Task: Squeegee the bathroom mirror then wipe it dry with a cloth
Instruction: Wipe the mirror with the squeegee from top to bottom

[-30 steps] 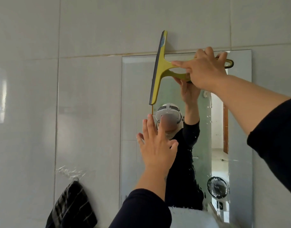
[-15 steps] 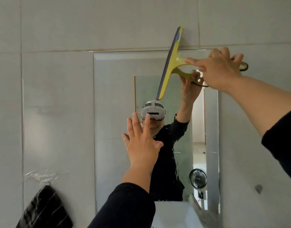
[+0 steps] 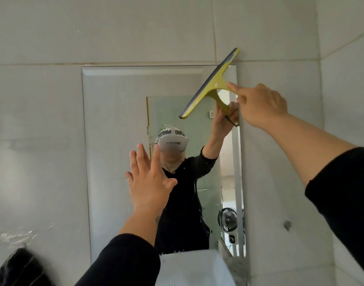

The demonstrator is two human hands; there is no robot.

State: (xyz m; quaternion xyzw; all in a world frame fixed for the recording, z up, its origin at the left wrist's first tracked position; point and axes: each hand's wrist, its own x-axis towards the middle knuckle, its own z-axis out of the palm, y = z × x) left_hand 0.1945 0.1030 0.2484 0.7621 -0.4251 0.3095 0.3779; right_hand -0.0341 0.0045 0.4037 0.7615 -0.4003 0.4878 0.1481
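From the head camera, the right hand (image 3: 261, 105) grips the yellow squeegee (image 3: 211, 83) by its handle, forefinger stretched along the neck, with the blade slanted across the top right corner of the mirror (image 3: 119, 124). The left hand (image 3: 149, 182) is flat and relaxed, fingers straight, in front of the glass. A dark cloth (image 3: 18, 267) hangs low on the left. For a clean pass, the blade probably needs levelling, with even pressure downward.
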